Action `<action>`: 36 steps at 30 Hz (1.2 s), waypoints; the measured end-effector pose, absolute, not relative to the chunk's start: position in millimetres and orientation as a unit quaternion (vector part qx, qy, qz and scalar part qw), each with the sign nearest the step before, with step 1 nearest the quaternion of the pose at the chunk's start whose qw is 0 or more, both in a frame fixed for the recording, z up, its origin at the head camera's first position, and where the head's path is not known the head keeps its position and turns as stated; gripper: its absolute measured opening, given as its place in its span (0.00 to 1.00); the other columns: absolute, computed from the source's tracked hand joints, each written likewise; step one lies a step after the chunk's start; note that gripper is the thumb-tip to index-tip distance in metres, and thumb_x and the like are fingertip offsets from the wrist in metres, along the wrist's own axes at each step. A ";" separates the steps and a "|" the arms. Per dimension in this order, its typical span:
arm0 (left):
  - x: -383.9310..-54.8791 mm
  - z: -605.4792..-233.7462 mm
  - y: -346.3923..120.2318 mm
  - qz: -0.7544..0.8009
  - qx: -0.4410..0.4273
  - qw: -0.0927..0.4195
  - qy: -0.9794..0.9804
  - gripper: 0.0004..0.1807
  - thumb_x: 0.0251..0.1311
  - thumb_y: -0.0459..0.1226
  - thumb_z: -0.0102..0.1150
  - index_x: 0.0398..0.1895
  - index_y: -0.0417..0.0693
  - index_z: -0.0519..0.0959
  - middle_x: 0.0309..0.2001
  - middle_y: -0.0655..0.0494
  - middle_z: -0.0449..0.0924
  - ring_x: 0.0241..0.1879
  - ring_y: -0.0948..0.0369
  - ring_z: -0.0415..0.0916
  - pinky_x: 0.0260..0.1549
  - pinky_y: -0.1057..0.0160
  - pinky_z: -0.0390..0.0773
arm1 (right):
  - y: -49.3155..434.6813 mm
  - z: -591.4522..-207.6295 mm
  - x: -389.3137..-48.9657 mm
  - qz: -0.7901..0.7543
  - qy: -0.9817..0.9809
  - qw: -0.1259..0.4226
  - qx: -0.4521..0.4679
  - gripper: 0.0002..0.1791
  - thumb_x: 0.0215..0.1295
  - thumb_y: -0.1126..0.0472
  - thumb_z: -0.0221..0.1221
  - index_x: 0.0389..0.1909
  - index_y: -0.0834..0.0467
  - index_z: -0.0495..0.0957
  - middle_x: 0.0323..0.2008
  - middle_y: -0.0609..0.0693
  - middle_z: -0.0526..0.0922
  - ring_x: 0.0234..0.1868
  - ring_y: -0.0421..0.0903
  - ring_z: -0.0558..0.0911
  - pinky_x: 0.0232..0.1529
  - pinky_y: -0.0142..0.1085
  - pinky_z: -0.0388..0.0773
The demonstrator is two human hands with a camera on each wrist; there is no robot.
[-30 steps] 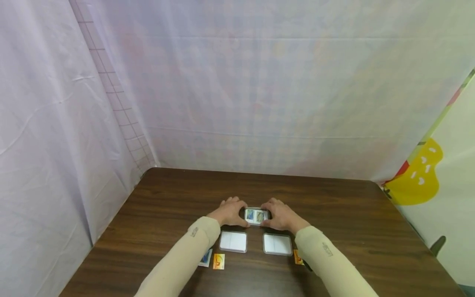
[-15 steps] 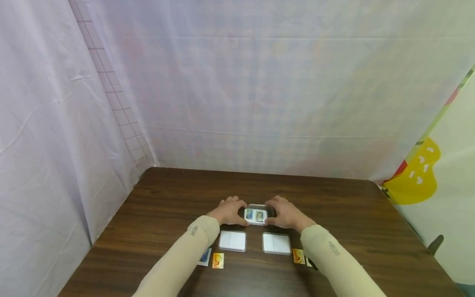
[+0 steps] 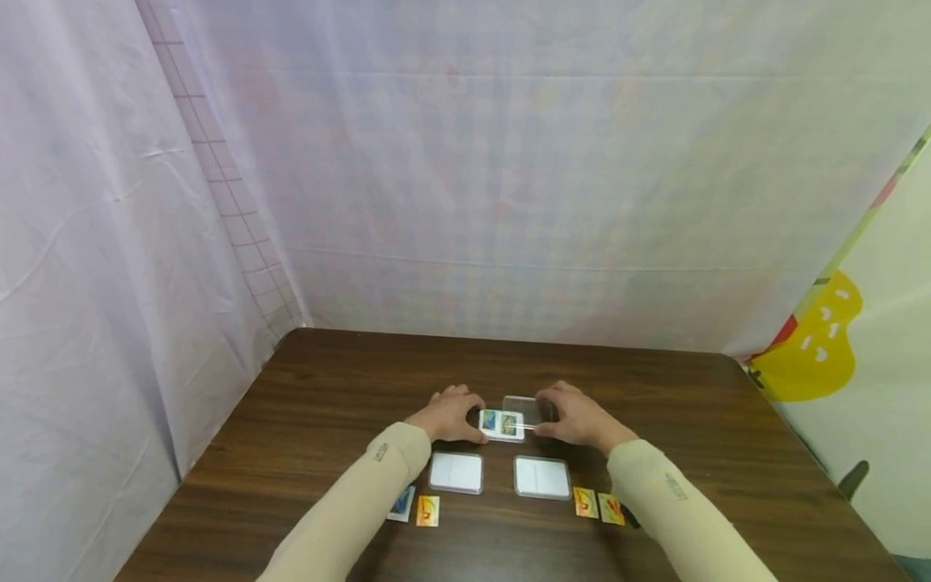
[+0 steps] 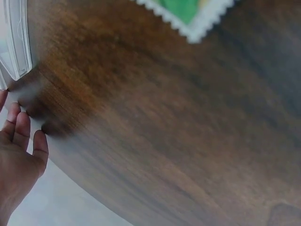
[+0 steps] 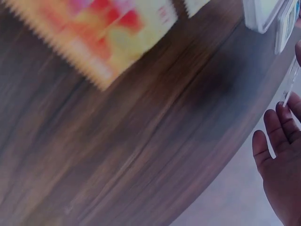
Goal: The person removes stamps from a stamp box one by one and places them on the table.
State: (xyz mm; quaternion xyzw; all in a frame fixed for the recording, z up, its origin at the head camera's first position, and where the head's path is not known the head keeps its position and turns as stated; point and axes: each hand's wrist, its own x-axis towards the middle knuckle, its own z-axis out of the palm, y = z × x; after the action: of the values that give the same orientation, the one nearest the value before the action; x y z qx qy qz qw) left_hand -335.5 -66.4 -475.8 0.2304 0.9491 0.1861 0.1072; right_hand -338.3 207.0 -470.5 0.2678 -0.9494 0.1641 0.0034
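White curtains (image 3: 494,178), dark wooden table (image 3: 349,372)

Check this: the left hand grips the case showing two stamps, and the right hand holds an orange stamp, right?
Not quite: the head view shows the right hand holding a clear cover, not an orange stamp. The left hand does grip the case showing two stamps.

Left hand (image 3: 448,414) opposite right hand (image 3: 575,416), both curved inward.

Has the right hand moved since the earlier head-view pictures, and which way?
Yes: judged against the table, the right hand has moved rightward, toward the right edge, taking the clear cover with it.
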 end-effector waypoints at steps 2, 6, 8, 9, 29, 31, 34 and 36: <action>-335.5 -476.0 -66.1 0.183 0.231 0.108 0.949 0.34 0.55 0.55 0.69 0.64 0.54 0.75 0.67 0.50 0.66 0.70 0.51 0.57 0.68 0.47 0.55 | 212.8 -470.5 -337.5 0.167 -0.950 0.004 0.266 0.32 0.55 0.49 0.71 0.56 0.63 0.77 0.49 0.58 0.76 0.50 0.57 0.77 0.51 0.54 0.74; -334.8 -475.3 -65.2 0.179 0.231 0.111 0.950 0.34 0.56 0.55 0.69 0.64 0.54 0.74 0.69 0.49 0.65 0.71 0.51 0.56 0.68 0.47 0.54 | 227.6 -472.9 -335.9 0.165 -0.950 0.007 0.264 0.33 0.55 0.49 0.71 0.56 0.64 0.77 0.49 0.58 0.75 0.50 0.57 0.77 0.50 0.53 0.75; -334.7 -475.2 -64.9 0.178 0.232 0.112 0.950 0.35 0.56 0.56 0.69 0.64 0.54 0.74 0.69 0.49 0.64 0.71 0.50 0.56 0.69 0.47 0.54 | 235.8 -474.1 -334.8 0.166 -0.950 0.006 0.263 0.33 0.55 0.48 0.71 0.56 0.64 0.77 0.49 0.58 0.75 0.49 0.56 0.77 0.50 0.54 0.75; -334.8 -475.4 -64.8 0.177 0.231 0.112 0.950 0.35 0.56 0.56 0.69 0.65 0.54 0.74 0.70 0.48 0.63 0.71 0.50 0.55 0.69 0.46 0.53 | 239.7 -474.6 -334.4 0.168 -0.951 0.006 0.260 0.33 0.55 0.49 0.71 0.56 0.65 0.76 0.50 0.57 0.75 0.49 0.56 0.77 0.50 0.53 0.75; -337.5 -478.5 -67.0 0.174 0.224 0.117 0.952 0.35 0.56 0.57 0.68 0.65 0.56 0.73 0.69 0.51 0.63 0.71 0.52 0.55 0.69 0.47 0.53 | 299.1 -482.0 -319.7 0.153 -0.951 0.026 0.268 0.33 0.54 0.49 0.72 0.54 0.66 0.77 0.47 0.57 0.76 0.45 0.55 0.77 0.45 0.54 0.76; -338.2 -479.2 -67.0 0.169 0.227 0.115 0.952 0.35 0.56 0.57 0.68 0.65 0.57 0.73 0.69 0.51 0.63 0.70 0.52 0.56 0.69 0.47 0.54 | 302.9 -484.1 -316.6 0.152 -0.948 0.033 0.276 0.33 0.54 0.49 0.72 0.53 0.66 0.77 0.46 0.57 0.76 0.45 0.55 0.77 0.44 0.54 0.76; -339.4 -480.0 -66.8 0.162 0.231 0.112 0.953 0.35 0.56 0.57 0.68 0.65 0.57 0.73 0.67 0.53 0.65 0.69 0.53 0.58 0.68 0.49 0.56 | 308.7 -486.7 -311.9 0.157 -0.948 0.035 0.277 0.33 0.54 0.48 0.72 0.53 0.66 0.77 0.46 0.57 0.76 0.45 0.56 0.77 0.45 0.54 0.76; -339.6 -480.0 -66.7 0.158 0.233 0.110 0.953 0.35 0.56 0.58 0.68 0.65 0.57 0.73 0.65 0.53 0.66 0.68 0.54 0.59 0.67 0.50 0.57 | 311.6 -486.6 -308.7 0.159 -0.950 0.028 0.267 0.33 0.54 0.48 0.72 0.54 0.65 0.77 0.46 0.56 0.76 0.46 0.55 0.77 0.46 0.54 0.75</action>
State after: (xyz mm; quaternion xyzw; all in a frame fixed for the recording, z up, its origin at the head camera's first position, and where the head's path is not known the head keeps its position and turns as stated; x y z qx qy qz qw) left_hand -339.6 -66.7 -480.0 0.2325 0.9534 0.1578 0.1100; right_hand -308.7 311.6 -486.6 0.2669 -0.9501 0.1592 0.0282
